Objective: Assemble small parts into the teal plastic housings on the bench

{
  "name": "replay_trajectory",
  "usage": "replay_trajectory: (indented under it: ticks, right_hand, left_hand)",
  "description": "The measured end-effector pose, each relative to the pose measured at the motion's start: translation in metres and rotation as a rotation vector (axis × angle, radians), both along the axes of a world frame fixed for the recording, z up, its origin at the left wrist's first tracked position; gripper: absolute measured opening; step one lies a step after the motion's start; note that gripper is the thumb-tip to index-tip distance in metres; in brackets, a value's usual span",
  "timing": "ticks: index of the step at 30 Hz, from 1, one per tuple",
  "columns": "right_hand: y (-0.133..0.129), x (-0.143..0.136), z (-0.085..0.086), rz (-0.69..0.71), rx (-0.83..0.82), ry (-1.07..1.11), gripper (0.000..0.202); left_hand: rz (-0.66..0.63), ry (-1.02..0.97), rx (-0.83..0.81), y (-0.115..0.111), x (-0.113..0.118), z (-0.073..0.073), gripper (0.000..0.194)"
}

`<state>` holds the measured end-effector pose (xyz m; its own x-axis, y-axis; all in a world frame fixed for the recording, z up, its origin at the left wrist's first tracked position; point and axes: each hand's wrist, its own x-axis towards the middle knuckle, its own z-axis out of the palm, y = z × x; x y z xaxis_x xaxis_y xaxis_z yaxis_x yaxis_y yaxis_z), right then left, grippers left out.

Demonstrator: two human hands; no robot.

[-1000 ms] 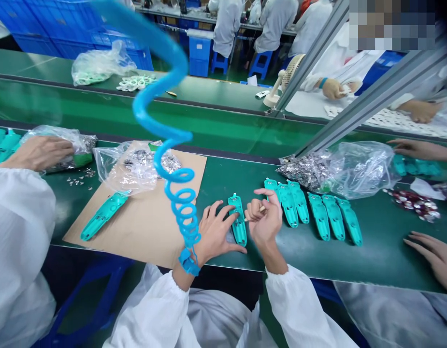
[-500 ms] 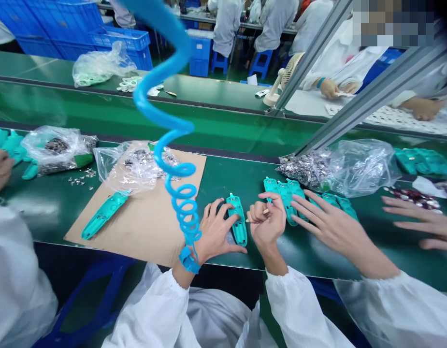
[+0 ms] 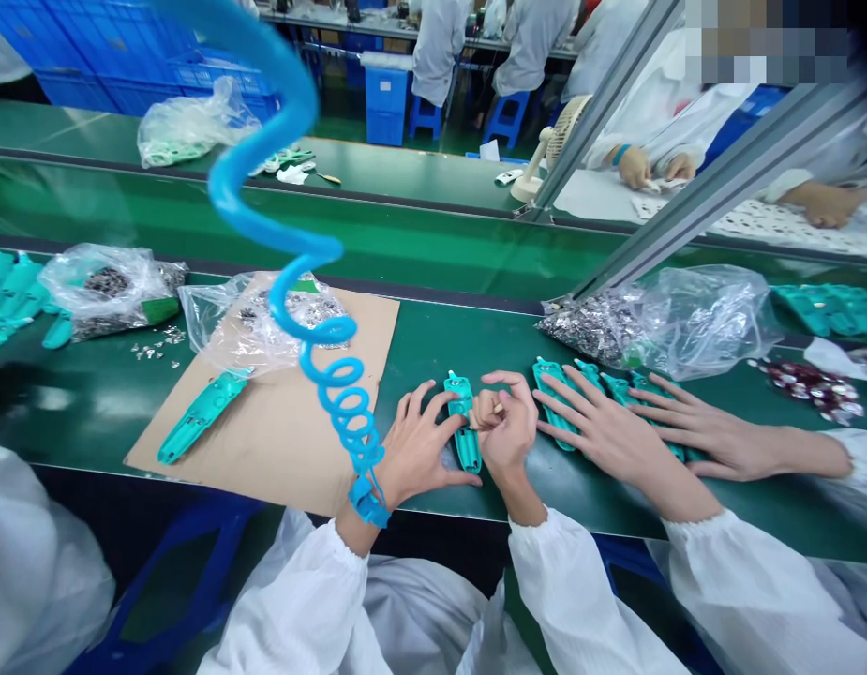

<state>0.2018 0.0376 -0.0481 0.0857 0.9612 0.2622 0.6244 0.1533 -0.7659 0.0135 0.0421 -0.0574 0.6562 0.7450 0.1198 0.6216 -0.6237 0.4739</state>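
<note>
**Here: teal housing under two hands, crowding from the right**

Item: teal plastic housing (image 3: 464, 433), flat on the green worktop (image 3: 475, 337), near its front edge, just right of the cardboard sheet (image 3: 292, 441).

Left hand (image 3: 419, 450): spread open, fingers (image 3: 433, 405) curved along the housing's left side, pinning rather than gripping. Blue wrist strap (image 3: 367, 502) with coiled cord (image 3: 335, 384) rising over the cardboard.

Right hand (image 3: 504, 424): curled shut over the housing's upper end, pinching a small pale piece (image 3: 499, 409); too small to identify.

Adjacent: a neighbour's two hands (image 3: 608, 433) (image 3: 714, 436), both flat on a row of like housings (image 3: 580, 394), nearly touching the right hand. Beyond: clear bag of small metal parts (image 3: 658, 323); second bag (image 3: 264, 323) and a lone housing (image 3: 202, 415) on the cardboard; loose metal bits (image 3: 152, 350) farther left.

Risks, as judged:
- Knock from the neighbour's near hand; likely loss of the pinched piece or a skewed fit.
- Housing held by side pressure only; possible slide toward the worktop edge under a downward push.
- Dropped piece hard to find among similar small parts.
- Cord swinging low; possible snag on the bag beneath.
</note>
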Motion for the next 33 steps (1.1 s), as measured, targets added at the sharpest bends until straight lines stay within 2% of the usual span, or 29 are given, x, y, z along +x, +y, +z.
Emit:
replay_trajectory:
  ticks: [1, 3, 5, 7, 22, 33]
  right_hand:
    - [-0.001, -0.019, -0.004, -0.05, 0.03, 0.134, 0.036]
    - [0.001, -0.045, -0.011, -0.062, 0.074, 0.435, 0.028]
    - [0.005, -0.054, -0.014, -0.029, 0.088, 0.77, 0.018]
    - [0.006, -0.052, -0.016, -0.002, 0.076, 0.994, 0.015]
    - [0.006, -0.048, -0.027, 0.002, 0.065, 1.085, 0.01]
    - [0.01, -0.048, -0.017, -0.017, -0.018, 1.174, 0.013]
  left_hand:
    - [0.0, -0.004, 0.002, 0.0, 0.0, 0.0, 0.075]
    - [0.002, -0.013, 0.01, 0.0, 0.0, -0.001, 0.076]
    - [0.003, -0.018, 0.016, 0.0, 0.0, -0.003, 0.077]
    - [0.0, -0.019, 0.02, 0.0, 0.0, -0.004, 0.077]
    - [-0.051, -0.065, -0.012, 0.004, 0.001, -0.007, 0.071]
    - [-0.045, -0.069, -0.011, 0.003, 0.001, -0.003, 0.073]
